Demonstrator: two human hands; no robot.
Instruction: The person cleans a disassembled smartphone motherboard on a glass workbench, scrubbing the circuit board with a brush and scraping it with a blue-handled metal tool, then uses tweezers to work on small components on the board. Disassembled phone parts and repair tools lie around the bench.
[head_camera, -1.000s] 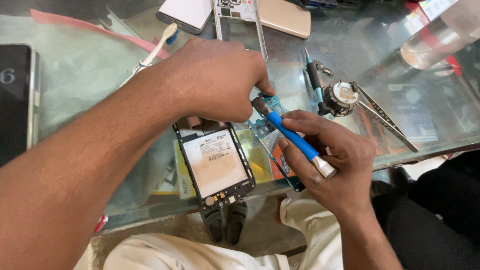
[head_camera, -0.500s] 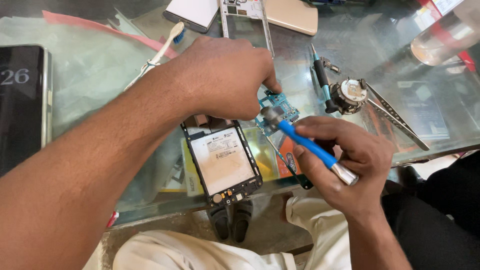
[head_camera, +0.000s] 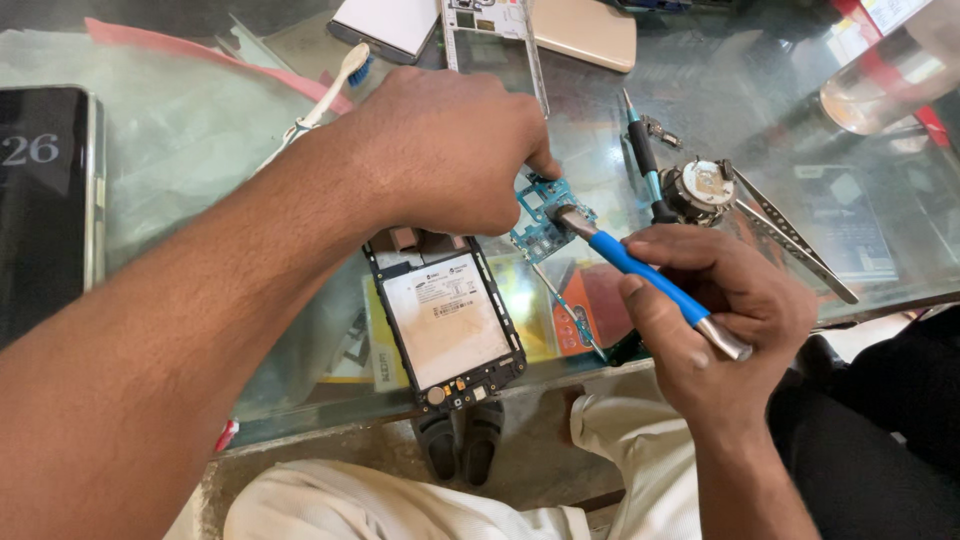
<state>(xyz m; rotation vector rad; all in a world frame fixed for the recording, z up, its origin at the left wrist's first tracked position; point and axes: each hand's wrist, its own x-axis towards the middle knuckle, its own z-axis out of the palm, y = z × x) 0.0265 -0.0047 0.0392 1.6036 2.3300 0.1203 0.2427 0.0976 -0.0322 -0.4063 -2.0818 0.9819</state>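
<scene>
The right hand (head_camera: 715, 310) was closed around a blue-handled screwdriver (head_camera: 645, 280) at the centre right of the frame, fingers wrapped over the handle and thumb along it, with the metal butt sticking out past the knuckles and the tip set down on a small blue-green circuit board (head_camera: 542, 215). The left hand (head_camera: 440, 150), reaching in from the lower left, covered the board's upper left part and pressed its fingertips against the board's top edge, holding it on the glass tabletop (head_camera: 700, 90); whether it pinched or merely pressed could not be told. Just left of the board and below the left hand lay an opened phone (head_camera: 448, 320) with its back removed, a white-labelled battery showing. Right of the screwdriver hand sat a second dark-handled screwdriver (head_camera: 642, 160), a round metal part (head_camera: 700, 188) and tweezers (head_camera: 795, 245). Toward the top of the frame lay a phone frame (head_camera: 530, 50) and a tan back cover (head_camera: 590, 30), with a toothbrush (head_camera: 325, 95) at upper left and a dark phone (head_camera: 45, 210) at the far left edge.
</scene>
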